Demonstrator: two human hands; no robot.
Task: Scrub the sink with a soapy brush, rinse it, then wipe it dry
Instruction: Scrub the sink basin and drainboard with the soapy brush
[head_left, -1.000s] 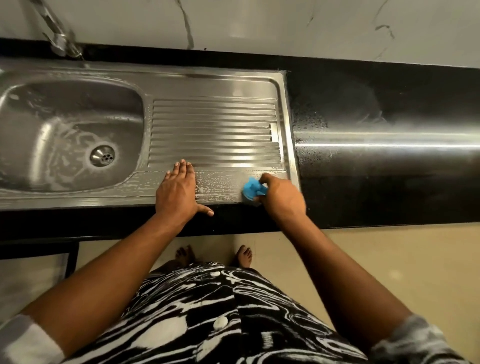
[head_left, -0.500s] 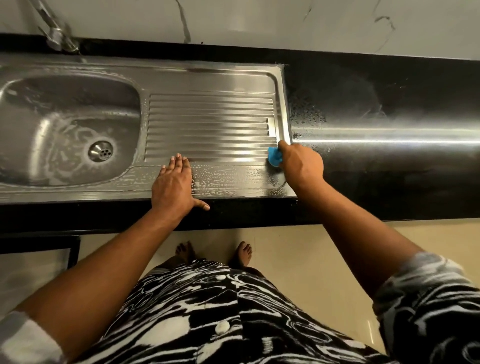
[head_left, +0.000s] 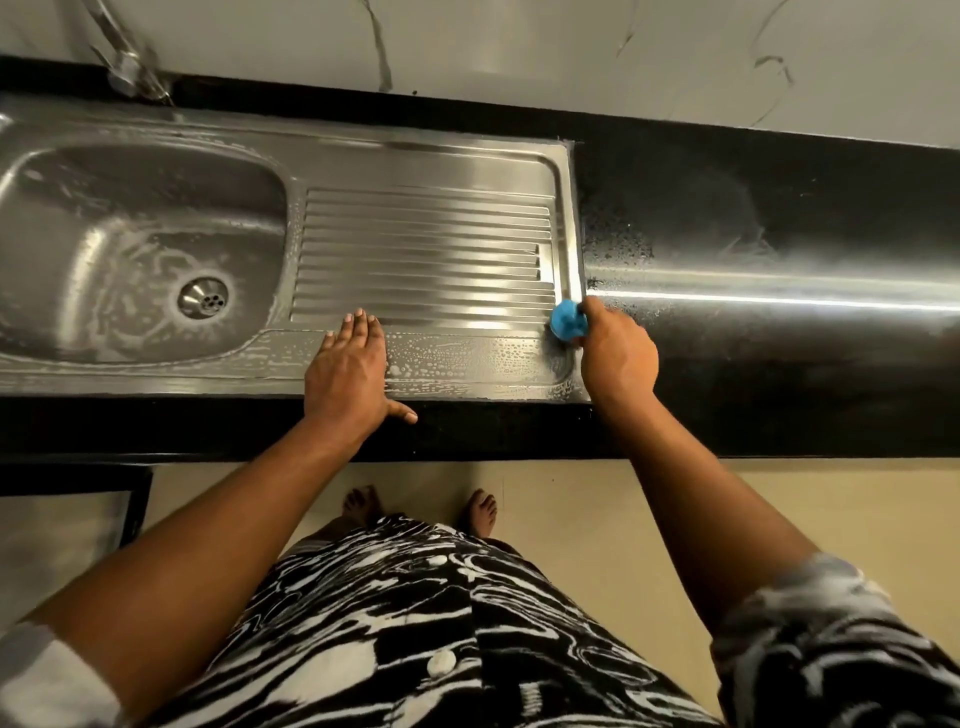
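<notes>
A steel sink (head_left: 441, 156) with a ribbed drainboard fills the left and middle of the view; its basin (head_left: 130, 249) is streaked with suds around the drain (head_left: 203, 297). My right hand (head_left: 615, 353) grips a blue brush (head_left: 569, 322) and holds it against the drainboard's near right corner, by the rim. My left hand (head_left: 347, 375) rests flat on the soapy front rim with fingers straight and thumb spread over the counter edge.
A black stone counter (head_left: 779, 249) runs to the right of the sink, wet with droplets near the rim. The tap (head_left: 124, 62) stands at the back left against the white marble wall. My bare feet show on the beige floor below.
My right hand carried the blue brush from the front rim up and right to the drainboard's right edge. My left hand stayed flat in the same place.
</notes>
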